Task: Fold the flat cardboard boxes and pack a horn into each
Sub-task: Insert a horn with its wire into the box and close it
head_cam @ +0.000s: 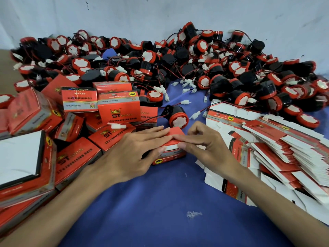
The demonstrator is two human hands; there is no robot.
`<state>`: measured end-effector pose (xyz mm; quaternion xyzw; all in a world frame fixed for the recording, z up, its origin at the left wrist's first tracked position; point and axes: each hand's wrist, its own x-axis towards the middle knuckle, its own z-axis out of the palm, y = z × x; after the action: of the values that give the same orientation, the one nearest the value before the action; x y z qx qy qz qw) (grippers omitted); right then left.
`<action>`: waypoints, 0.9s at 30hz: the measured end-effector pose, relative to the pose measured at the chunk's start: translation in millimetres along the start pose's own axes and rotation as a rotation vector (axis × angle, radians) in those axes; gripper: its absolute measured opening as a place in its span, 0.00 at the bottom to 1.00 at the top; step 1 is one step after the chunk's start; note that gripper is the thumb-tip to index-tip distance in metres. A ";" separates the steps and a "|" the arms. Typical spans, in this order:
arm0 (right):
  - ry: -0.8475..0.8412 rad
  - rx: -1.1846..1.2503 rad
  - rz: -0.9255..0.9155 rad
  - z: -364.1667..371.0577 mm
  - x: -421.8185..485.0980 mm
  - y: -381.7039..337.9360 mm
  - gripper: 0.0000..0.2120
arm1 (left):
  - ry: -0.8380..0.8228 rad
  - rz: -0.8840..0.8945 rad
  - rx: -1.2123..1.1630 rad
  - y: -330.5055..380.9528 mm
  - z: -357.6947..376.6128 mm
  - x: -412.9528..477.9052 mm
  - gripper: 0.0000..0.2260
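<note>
Small red cardboard box (172,154) btwn my hands; L hand (131,154) flat, pressing its top flap; R hand (204,146) pinching flap edge.

The box (170,154) I pressed was thin cardboard, glossy red print outside, matt white along its flap edge. The flat boxes (277,150) showed the same matt white inner card. The horns (220,82) were smooth black and red plastic, with white plastic connectors (117,126) on thin wires. Underneath lay matt blue cloth (160,202); the wall (142,18) was pale, scuffed paint.
</note>
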<state>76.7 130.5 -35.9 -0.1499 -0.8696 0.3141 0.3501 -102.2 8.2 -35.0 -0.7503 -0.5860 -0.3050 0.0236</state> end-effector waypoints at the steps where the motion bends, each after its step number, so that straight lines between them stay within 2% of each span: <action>1: -0.020 -0.009 -0.023 0.3 -0.9 1.5 0.14 | 0.001 0.004 0.004 0.3 0.8 -0.7 0.15; 4: -0.049 -0.101 -0.127 -1.8 -1.5 4.7 0.13 | 0.032 0.030 0.027 1.8 3.4 -1.9 0.16; 8: -0.081 -0.206 -0.241 -5.8 -1.7 6.3 0.17 | 0.063 0.070 0.042 3.7 7.0 -3.4 0.16; 16: -0.093 -0.121 -0.240 -12.0 -5.4 11.0 0.17 | 0.003 0.144 -0.009 0.9 12.9 -3.8 0.16; 19: -0.123 -0.299 -0.274 -9.8 -1.7 8.1 0.17 | 0.027 0.088 -0.023 -1.9 18.8 -1.7 0.17; 23: -0.128 -0.537 -0.290 -9.4 -6.6 5.9 0.20 | -0.030 0.074 0.097 -2.9 20.5 -4.7 0.23; 26: -0.185 -0.620 -0.255 -19.7 -13.8 7.4 0.25 | 0.049 0.092 0.187 9.0 14.5 -3.5 0.22; 27: -0.154 -0.658 -0.236 -26.5 -17.0 9.6 0.25 | 0.113 0.125 0.248 12.9 10.2 -2.5 0.20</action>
<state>107.8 141.2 -36.2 -0.1290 -0.9594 -0.0148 0.2505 -86.6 6.0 -40.3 -0.7582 -0.5692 -0.2700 0.1681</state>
